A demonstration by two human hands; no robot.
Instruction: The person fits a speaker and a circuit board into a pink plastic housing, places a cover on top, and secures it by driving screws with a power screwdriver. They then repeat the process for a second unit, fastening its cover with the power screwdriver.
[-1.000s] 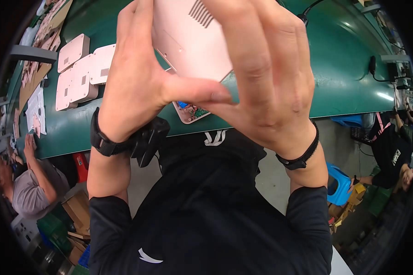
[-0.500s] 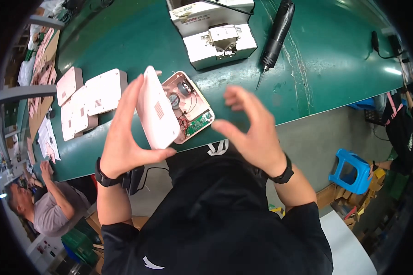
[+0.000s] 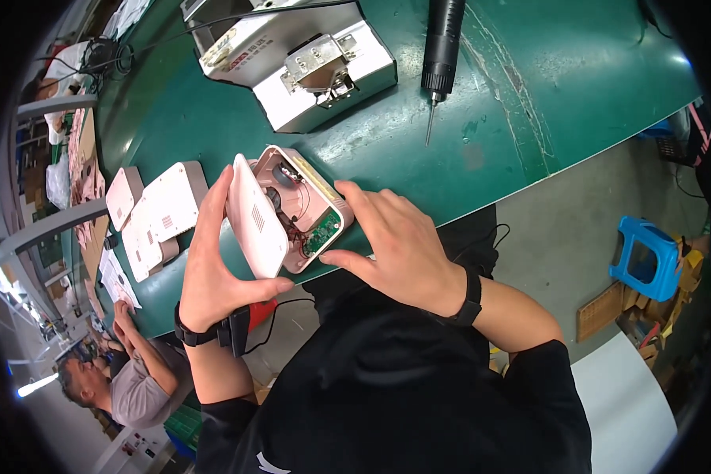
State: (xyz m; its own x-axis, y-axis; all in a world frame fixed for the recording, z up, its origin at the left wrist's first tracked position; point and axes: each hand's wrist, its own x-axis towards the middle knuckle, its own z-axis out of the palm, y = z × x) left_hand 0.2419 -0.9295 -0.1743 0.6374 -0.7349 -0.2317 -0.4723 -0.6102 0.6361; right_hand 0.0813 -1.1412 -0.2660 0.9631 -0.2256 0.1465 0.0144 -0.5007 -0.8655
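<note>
My left hand (image 3: 221, 265) grips a pale pink plastic cover (image 3: 256, 217) by its edges, thumb at the near corner and fingers at the far one. The cover stands tilted over the left side of an open pale pink housing (image 3: 342, 212). Inside the housing I see a green circuit board (image 3: 321, 235), a dark round part (image 3: 286, 175) and thin red and black wires. My right hand (image 3: 403, 241) is against the housing's right side, with fingers on the outer wall and thumb at the near corner.
Several closed pale pink cases (image 3: 166, 201) lie to the left. A metal box-like fixture (image 3: 332, 75) stands at the back, with a black electric screwdriver (image 3: 442, 47) right of it. Another person (image 3: 138, 387) sits at far left. A blue stool (image 3: 648, 257) is on the floor at right.
My right hand has come in from the right, from spread in the air to holding the housing's side. The housing now appears tipped up more. The view has shifted and turned.
</note>
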